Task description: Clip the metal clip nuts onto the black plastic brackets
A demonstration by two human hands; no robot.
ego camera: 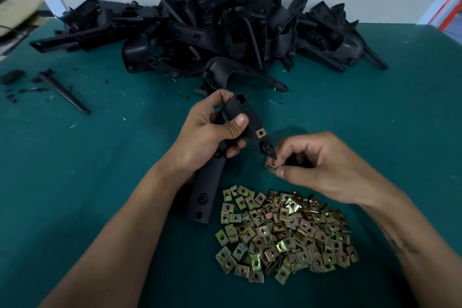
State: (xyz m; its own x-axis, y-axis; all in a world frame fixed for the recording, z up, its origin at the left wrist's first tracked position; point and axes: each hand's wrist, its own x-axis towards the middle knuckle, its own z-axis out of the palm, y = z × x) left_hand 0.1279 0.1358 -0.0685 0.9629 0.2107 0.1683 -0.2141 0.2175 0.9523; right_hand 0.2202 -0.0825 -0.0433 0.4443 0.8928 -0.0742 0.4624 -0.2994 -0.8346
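- We grip a long black bracket (238,117) with our left hand (207,135): the thumb lies across its front and the fingers curl round behind it.
- The bracket runs from the middle of the scene down towards us, its near end (200,207) lying low by the surface (87,182), just left of the loose clips.
- One brass-coloured clip nut (260,133) already sits on a tab of the bracket, just right of our left thumb.
- Our right hand (322,167) pinches a second clip nut (271,169) between thumb and fingertips, right beside the pointed tip of the bracket (271,154); we cannot tell whether the two touch.
- A heap of loose clip nuts (285,235) lies on the green surface near us, under our right forearm.
- A large pile of black brackets (212,27) lies at the far side of the surface, against a pale wall.
- A thin black strip (63,92) and small black scraps lie at the far left.
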